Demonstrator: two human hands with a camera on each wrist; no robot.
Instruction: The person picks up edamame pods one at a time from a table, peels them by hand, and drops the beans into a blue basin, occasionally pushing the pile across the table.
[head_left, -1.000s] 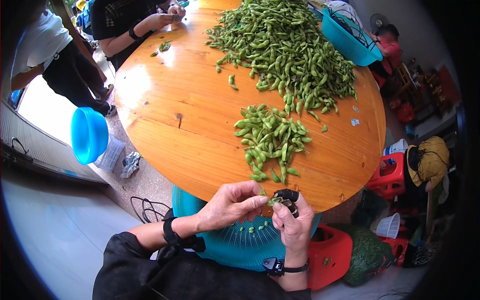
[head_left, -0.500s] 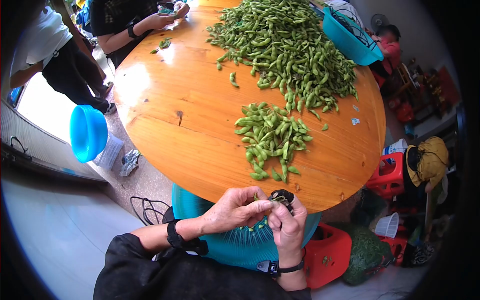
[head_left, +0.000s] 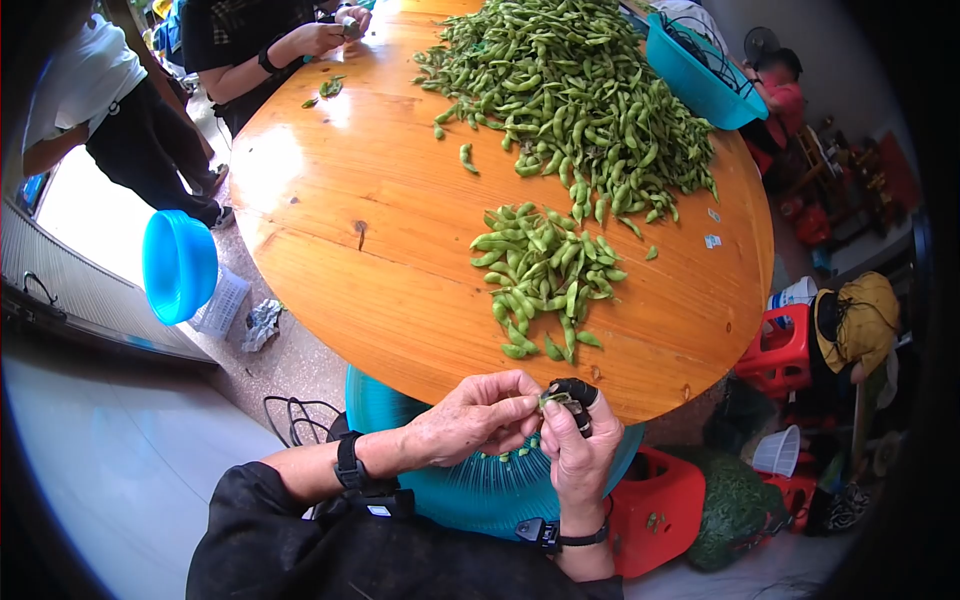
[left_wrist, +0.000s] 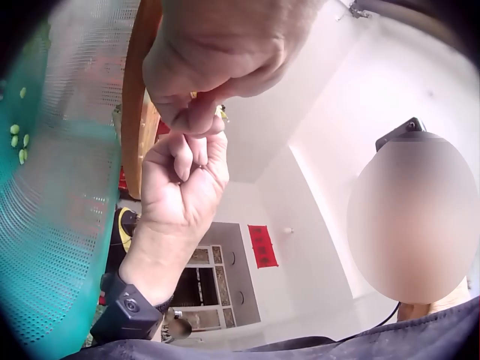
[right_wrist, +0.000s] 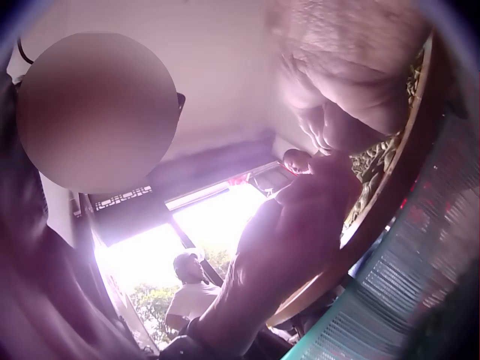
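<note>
At the table's front edge, my left hand (head_left: 482, 412) and right hand (head_left: 580, 455) meet fingertip to fingertip. Between them they pinch a green soybean pod (head_left: 550, 400), mostly hidden by the fingers. Black wraps (head_left: 572, 389) cover some right fingertips. Below the hands sits a teal perforated basket (head_left: 450, 505); shelled green beans (left_wrist: 25, 140) lie in it in the left wrist view. A small heap of pods (head_left: 545, 265) lies on the wooden table (head_left: 370, 300) just beyond my hands. In the right wrist view the fingers hide the pod.
A large pile of pods (head_left: 590, 110) covers the table's far side, with a blue basin (head_left: 690, 75) at its right. Another person's hands (head_left: 325, 38) work at the far left edge. Red stools (head_left: 655, 515) stand at right; blue tubs (head_left: 178, 265) are at left.
Both hands stay together over the basket, shifting only slightly. The pod, showing more between the fingers earlier, is now mostly covered by them. The other person's hands across the table have moved a little.
</note>
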